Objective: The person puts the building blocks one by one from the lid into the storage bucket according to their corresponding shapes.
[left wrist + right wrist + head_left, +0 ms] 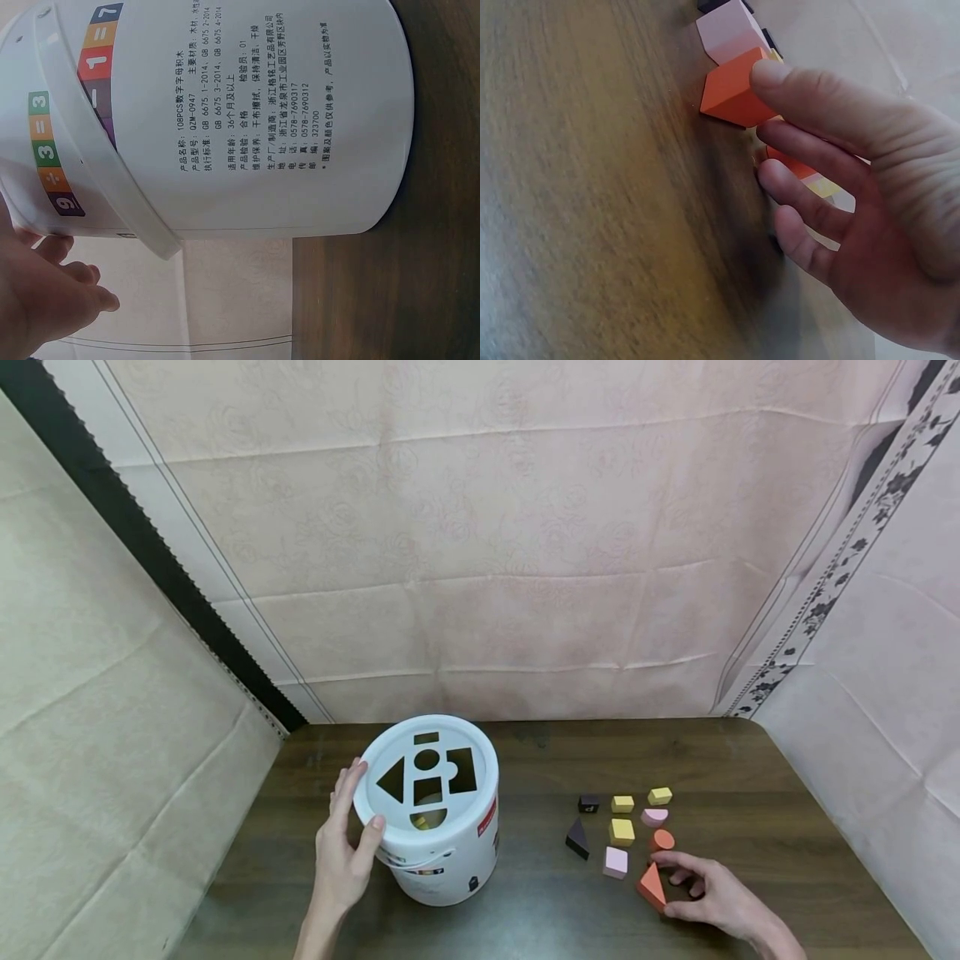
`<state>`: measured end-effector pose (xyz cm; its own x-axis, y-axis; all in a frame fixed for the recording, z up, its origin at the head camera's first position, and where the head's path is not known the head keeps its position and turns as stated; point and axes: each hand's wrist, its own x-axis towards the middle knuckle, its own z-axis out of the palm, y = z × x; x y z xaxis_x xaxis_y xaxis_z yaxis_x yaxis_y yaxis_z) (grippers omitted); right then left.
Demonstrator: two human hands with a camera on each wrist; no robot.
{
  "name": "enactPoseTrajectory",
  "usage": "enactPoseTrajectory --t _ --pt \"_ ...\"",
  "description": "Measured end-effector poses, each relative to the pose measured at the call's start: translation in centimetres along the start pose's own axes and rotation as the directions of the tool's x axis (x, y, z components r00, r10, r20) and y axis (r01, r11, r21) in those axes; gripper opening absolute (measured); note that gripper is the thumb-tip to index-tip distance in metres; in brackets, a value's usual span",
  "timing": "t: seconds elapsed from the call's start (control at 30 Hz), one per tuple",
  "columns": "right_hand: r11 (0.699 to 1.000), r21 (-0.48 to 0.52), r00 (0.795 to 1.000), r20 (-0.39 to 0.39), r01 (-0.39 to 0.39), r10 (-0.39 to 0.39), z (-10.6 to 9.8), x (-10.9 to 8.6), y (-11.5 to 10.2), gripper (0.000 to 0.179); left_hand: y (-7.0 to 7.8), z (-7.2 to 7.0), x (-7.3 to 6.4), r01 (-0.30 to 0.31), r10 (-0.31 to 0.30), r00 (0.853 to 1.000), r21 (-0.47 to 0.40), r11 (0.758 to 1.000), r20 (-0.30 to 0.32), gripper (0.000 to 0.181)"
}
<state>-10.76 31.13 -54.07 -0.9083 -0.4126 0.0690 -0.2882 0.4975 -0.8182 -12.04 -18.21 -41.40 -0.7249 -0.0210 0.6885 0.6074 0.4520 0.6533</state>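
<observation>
A white bucket [446,877] stands upright on the table, its pale lid [482,802] cut with shaped holes. Against the left side of the lid rests my left hand [345,847], fingers spread along the rim and thumb at the front edge. The left wrist view shows printed text on the bucket wall and loosely bent fingers [79,270] beside it. Over on the right, my right hand [712,893] pinches an orange triangular block [651,888] between thumb and index finger, close to the tabletop. The other fingers curl beneath the palm.
Behind the triangle lies an orange round block [662,840]. Several others are grouped nearby: a pink square block [616,862], a pink half-round [654,817], yellow blocks [622,832], a black triangle [577,838] and a small black block [588,803]. Cloth walls [525,527] surround the wooden table [540,910].
</observation>
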Motion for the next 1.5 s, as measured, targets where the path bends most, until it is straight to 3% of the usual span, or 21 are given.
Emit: enactPoseTrajectory --t 0.17,0.43,0.83,1.0,1.23,1.5 --pt "0.999 -0.031 0.999 -0.028 0.016 -0.017 0.2 0.0 0.1 0.055 0.2 0.0 0.0 0.01 -0.01 1.0 0.003 1.0 0.003 0.059" --pt "0.999 -0.032 0.998 -0.064 0.01 -0.013 0.5 -0.2 0.0 0.051 -2.7 0.3 -0.7 -0.025 0.025 1.0 0.013 1.0 -0.002 0.059" --pt "0.996 -0.089 0.994 -0.108 0.003 -0.013 -0.2 0.2 -1.9 0.049 -3.0 0.2 -0.8 -0.004 0.004 1.0 0.019 1.0 0.002 0.062" --pt "0.992 -0.127 0.986 -0.161 0.015 -0.036 -0.6 0.7 -3.3 0.051 -2.2 0.2 -0.6 -0.01 0.01 1.0 0.02 1.0 0.001 0.061" --pt "0.977 -0.183 0.964 -0.218 0.111 -0.15 -1.3 2.6 -5.6 0.051 0.7 -0.1 0.1 0.026 -0.026 1.0 0.022 0.999 0.0 0.058" --pt "0.947 -0.221 0.926 -0.25 0.232 -0.285 -2.2 5.7 -10.4 0.052 0.7 0.0 0.2 -0.012 0.012 1.0 0.006 1.0 -0.007 0.058"
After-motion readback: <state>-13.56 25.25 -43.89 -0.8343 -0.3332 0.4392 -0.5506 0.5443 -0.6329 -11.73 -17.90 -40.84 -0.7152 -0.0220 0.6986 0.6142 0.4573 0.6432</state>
